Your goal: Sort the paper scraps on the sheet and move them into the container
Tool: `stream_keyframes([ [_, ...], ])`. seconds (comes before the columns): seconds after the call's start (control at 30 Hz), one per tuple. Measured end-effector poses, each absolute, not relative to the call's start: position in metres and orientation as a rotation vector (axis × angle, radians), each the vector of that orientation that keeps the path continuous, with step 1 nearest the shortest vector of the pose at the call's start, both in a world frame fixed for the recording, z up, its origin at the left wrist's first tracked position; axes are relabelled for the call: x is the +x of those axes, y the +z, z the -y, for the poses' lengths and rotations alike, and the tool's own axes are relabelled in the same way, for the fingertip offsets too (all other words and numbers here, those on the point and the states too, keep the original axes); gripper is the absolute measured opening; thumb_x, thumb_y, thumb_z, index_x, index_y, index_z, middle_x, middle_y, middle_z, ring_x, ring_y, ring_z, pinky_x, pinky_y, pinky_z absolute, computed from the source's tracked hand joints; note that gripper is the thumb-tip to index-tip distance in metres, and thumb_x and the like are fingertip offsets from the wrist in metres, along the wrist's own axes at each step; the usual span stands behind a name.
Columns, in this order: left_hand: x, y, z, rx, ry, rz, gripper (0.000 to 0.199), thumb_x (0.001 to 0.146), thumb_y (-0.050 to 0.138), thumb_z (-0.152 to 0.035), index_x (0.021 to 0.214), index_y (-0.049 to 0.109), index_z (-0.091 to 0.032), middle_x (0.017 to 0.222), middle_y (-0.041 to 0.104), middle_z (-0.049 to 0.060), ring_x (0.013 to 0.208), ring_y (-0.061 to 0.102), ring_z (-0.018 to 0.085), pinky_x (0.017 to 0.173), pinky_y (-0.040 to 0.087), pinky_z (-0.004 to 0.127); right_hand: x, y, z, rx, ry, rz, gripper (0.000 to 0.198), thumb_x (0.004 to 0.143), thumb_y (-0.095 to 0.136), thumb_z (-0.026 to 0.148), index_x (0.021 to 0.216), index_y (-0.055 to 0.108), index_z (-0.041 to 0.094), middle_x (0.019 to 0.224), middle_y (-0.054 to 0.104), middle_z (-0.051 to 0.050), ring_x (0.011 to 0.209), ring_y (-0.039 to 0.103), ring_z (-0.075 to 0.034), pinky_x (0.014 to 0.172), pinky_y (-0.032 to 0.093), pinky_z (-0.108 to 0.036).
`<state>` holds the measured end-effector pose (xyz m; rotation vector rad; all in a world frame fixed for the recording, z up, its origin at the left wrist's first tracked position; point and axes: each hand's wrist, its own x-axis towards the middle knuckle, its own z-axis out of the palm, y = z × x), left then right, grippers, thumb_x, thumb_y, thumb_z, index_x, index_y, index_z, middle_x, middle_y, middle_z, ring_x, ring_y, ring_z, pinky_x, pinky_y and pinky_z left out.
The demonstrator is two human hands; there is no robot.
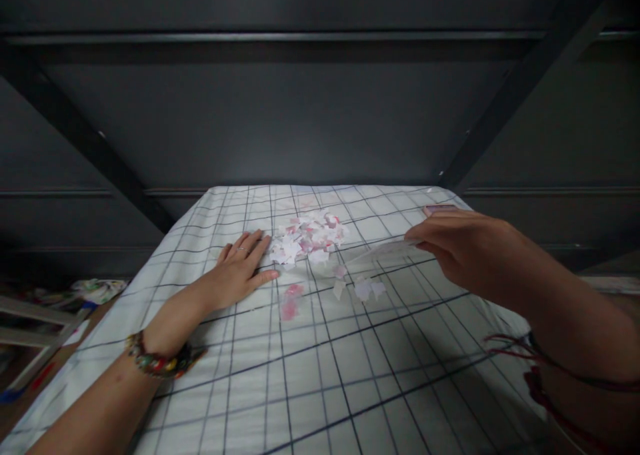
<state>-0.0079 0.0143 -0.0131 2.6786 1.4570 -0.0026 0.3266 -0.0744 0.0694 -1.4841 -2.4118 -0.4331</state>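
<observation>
Head view: clear plastic film (383, 247) is pinched in right hand (470, 251), apparently to raise its edge; left hand (233, 275), fingers released, laid beside torn paper scraps (315, 236).

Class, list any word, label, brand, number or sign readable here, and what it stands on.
None can be read.
Paper scraps: pink patches, too blurred for any text.
Translucent sheet in the right hand: no legible print.
Pinkish object behind that hand: too small, partly hidden.

We wear thin silvery ring (243, 249) on left hand (237, 273), chunky multicoloured bead bracelet (157, 363) round left wrist (167, 328), loose dark-red cords (535, 383) round right wrist (555, 315).
</observation>
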Motion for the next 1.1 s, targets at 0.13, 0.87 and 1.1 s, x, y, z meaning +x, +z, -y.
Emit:
stream_keyframes([
  [0.13, -0.005, -0.01, -0.013, 2.665, -0.029, -1.478, 0.08, 0.085, 0.017, -0.07, 0.145, 0.018, -0.018, 0.15, 0.017, 0.013, 0.136, 0.014, 0.033, 0.105, 0.019, 0.054, 0.314, 0.072, 0.076, -1.52, -0.393, 2.492, 0.031, 0.071, 0.041, -0.004, 0.075, 0.063, 0.017, 0.067, 0.062, -0.003, 0.065, 0.053, -0.016, 0.06, 0.036, -0.029],
  [0.87, -0.002, -0.007, -0.011, 2.663, -0.07, -1.481, 0.081, 0.086, 0.014, -0.069, 0.144, 0.02, -0.013, 0.15, 0.016, 0.016, 0.136, 0.013, 0.033, 0.105, 0.019, 0.056, 0.303, 0.071, 0.076, -1.235, -0.542, 2.53, 0.036, 0.064, 0.039, -0.007, 0.074, 0.065, 0.016, 0.062, 0.06, -0.002, 0.058, 0.052, -0.016, 0.061, 0.036, -0.03],
  [1.1, 0.0, -0.004, -0.01, 2.635, -0.094, -1.493, 0.082, 0.085, 0.013, -0.069, 0.144, 0.019, -0.011, 0.15, 0.014, 0.016, 0.137, 0.011, 0.033, 0.105, 0.017, 0.056, 0.313, 0.07, 0.073, -1.28, -0.424, 2.529, 0.037, 0.066, 0.039, -0.007, 0.074, 0.065, 0.017, 0.065, 0.061, -0.002, 0.062, 0.053, -0.016, 0.062, 0.037, -0.03],
])
